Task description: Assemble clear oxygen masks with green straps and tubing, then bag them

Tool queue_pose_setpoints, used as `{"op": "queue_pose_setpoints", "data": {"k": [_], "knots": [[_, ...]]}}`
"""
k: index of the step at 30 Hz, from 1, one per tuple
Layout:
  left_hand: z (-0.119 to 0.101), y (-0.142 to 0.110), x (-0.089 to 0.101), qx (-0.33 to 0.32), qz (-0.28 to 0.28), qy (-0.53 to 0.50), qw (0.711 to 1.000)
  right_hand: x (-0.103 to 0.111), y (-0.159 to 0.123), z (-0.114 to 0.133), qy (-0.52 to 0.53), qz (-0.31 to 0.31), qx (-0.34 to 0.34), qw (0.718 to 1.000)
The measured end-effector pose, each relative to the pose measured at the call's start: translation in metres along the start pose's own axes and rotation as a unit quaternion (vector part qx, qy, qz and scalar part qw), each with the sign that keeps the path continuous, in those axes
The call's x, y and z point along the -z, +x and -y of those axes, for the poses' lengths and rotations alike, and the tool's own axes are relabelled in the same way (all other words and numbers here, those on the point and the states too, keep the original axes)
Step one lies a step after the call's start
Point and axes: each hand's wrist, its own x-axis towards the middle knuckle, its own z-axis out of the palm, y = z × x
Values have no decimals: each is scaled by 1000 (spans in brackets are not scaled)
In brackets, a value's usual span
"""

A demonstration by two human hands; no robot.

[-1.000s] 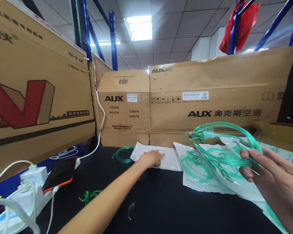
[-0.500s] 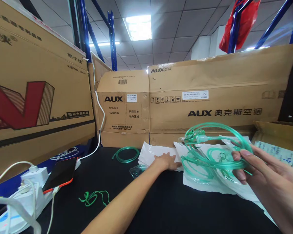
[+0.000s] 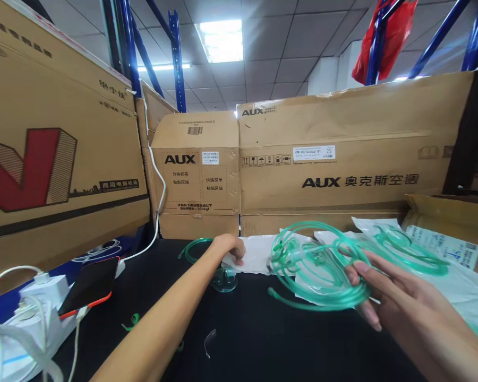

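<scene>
My right hand [image 3: 376,284] grips a coil of green tubing [image 3: 326,305], fingers pinched around its right side. A clear green-tinted fitting hangs in the coil's left part; its exact kind is unclear. At the left end of a white packet [image 3: 258,253], my left hand [image 3: 231,248] curls its fingers on the edge. Just below that hand lies a clear mask-like piece [image 3: 224,281] with a green connector. A second green tubing coil [image 3: 191,250] is partly hidden behind my left wrist. My left forearm covers much of a green elastic strap [image 3: 132,322].
Several packets with green tubing [image 3: 418,254] lie at the right, by an open carton [image 3: 454,212]. A thin clear piece [image 3: 209,342] rests on the black table [image 3: 287,339]. At left are a phone [image 3: 90,286] and a power strip with cables [image 3: 48,297]. Large cardboard boxes [image 3: 342,132] stand behind.
My left hand went from spread on the white packet to curled at its left end. My right hand brought the tubing coil left and lower, uncovering packets at the right. The view turned slightly right.
</scene>
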Motion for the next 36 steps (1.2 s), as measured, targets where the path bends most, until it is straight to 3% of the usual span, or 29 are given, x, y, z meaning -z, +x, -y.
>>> {"op": "queue_pose_setpoints", "data": {"k": [4,8,11,14,16,19,21,24,30,36], "knots": [[-1,-4,1,-23,-4,-22,999,5,-9,-20,-5,68,-78,995],[1,-25,6,-26,-98,-53,993,-1,-21,-34,-21,117,-129,985],[-1,-59,0,-46,-200,-84,975,-2,-27,-45,-71,175,-154,970],[-5,-108,-24,-58,-263,-104,958,4,-29,-59,-181,200,-154,951],[-4,-140,-50,-51,-257,-110,959,10,-29,-66,-264,200,-124,935],[2,-170,-92,-18,-225,-150,963,14,-27,-67,-367,155,-13,917],[9,-176,-116,1,-207,-171,963,10,-25,-62,-404,145,75,900],[18,-168,-138,1,-203,-174,964,-5,-19,-56,-413,181,162,877],[22,-154,-146,-11,-193,-171,966,-38,-14,-74,-441,201,235,843],[1,-161,-135,-45,-264,-201,942,-61,-16,-91,-463,209,264,820]]}}
